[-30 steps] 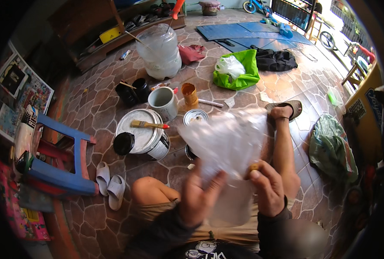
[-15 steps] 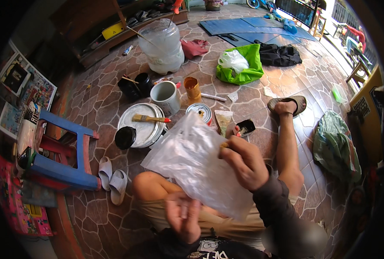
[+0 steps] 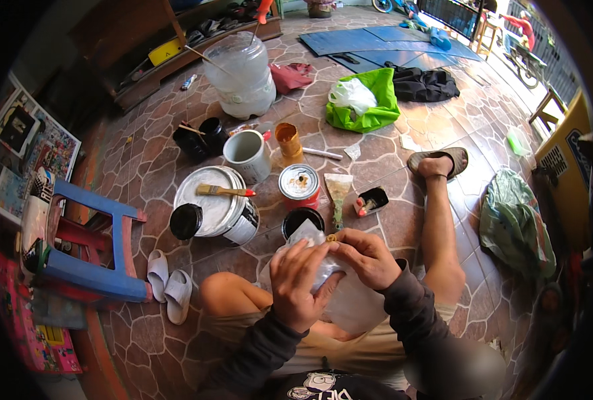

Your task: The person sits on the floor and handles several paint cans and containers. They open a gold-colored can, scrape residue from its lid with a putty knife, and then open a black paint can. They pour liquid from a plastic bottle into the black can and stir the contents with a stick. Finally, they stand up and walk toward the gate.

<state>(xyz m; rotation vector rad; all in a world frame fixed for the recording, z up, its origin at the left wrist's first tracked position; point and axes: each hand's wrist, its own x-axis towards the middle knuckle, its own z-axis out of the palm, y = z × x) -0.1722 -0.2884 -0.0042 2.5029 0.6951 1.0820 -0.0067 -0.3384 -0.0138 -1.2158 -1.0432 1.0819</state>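
Note:
In front of my lap hangs a clear plastic bag (image 3: pixel 356 307), bunched at its top. My left hand (image 3: pixel 298 280) has its fingers wrapped round the gathered part. Beside it, my right hand (image 3: pixel 370 259) is closed in a pinch on a small yellow-brown thing (image 3: pixel 332 238), perhaps a rubber band, close to the left fingertips. Just beyond the hands is an open black tub (image 3: pixel 303 220), partly hidden by the bag. A red and white paint can (image 3: pixel 300 187) stands behind it, next to a wide putty knife (image 3: pixel 338 193).
To the left, a flat brush (image 3: pixel 223 191) lies across a white bucket's lid (image 3: pixel 210 177). Further off stand a grey mug (image 3: pixel 248 157), an orange-brown container (image 3: pixel 288 140) and a large translucent jug (image 3: pixel 240 80). A blue stool (image 3: pixel 100 247) and slippers (image 3: pixel 178 293) are at left.
My left hand has risen from my lap to the bag. The bag, spread wide before, is now bunched between both hands and lower, uncovering the can and the black tub.

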